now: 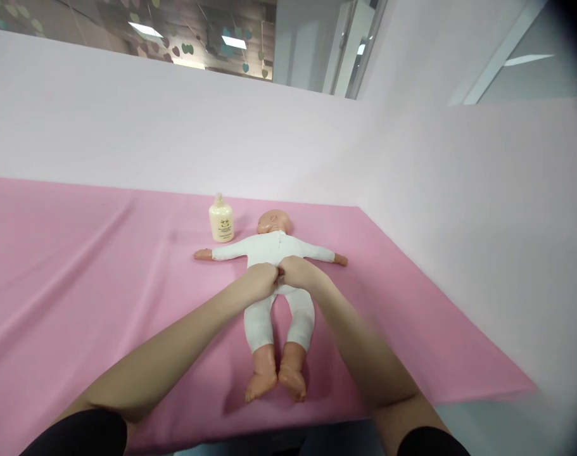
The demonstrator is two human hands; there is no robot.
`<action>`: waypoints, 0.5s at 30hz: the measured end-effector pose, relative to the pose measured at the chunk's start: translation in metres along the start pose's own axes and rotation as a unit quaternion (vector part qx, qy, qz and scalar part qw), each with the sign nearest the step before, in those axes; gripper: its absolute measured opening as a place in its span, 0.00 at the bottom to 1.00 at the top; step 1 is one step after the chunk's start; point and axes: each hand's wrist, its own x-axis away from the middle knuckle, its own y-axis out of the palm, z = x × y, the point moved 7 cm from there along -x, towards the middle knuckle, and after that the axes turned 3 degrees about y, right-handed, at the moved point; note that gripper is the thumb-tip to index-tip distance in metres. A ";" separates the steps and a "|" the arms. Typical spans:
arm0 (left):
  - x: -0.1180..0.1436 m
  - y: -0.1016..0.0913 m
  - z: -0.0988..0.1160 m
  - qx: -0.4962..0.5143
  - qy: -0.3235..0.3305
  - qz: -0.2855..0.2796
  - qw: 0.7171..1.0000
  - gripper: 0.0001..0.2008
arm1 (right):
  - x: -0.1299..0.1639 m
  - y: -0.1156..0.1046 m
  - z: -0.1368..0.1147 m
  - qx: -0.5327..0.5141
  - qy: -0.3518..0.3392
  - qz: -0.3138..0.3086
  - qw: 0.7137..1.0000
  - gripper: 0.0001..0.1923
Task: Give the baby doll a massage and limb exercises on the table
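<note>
A baby doll [275,266] in a white bodysuit lies face up, arms spread, near the middle of the pink-covered worktop [79,266], flat so both hands can reach its front. The left hand [262,278] and right hand [295,271] meet at its waist, fingers closed and pinching the white fabric there. A cream lotion bottle [220,219] stands upright just beside the doll's head, clear of the arms.

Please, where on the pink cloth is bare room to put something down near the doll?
Wide bare pink cloth lies left of the bottle and the doll. A narrower strip runs right of the doll to the cloth's edge. It is crowded at the doll's waist, where the left hand and right hand meet.
</note>
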 end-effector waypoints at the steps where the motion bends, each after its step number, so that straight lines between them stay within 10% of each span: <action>1: -0.001 -0.002 0.001 -0.018 -0.010 -0.011 1.000 0.14 | 0.000 -0.001 -0.002 0.035 -0.006 -0.022 0.999 0.06; 15: 0.002 -0.011 0.014 -0.064 -0.019 0.003 0.998 0.11 | -0.014 0.003 0.013 -0.084 -0.020 -0.046 0.995 0.04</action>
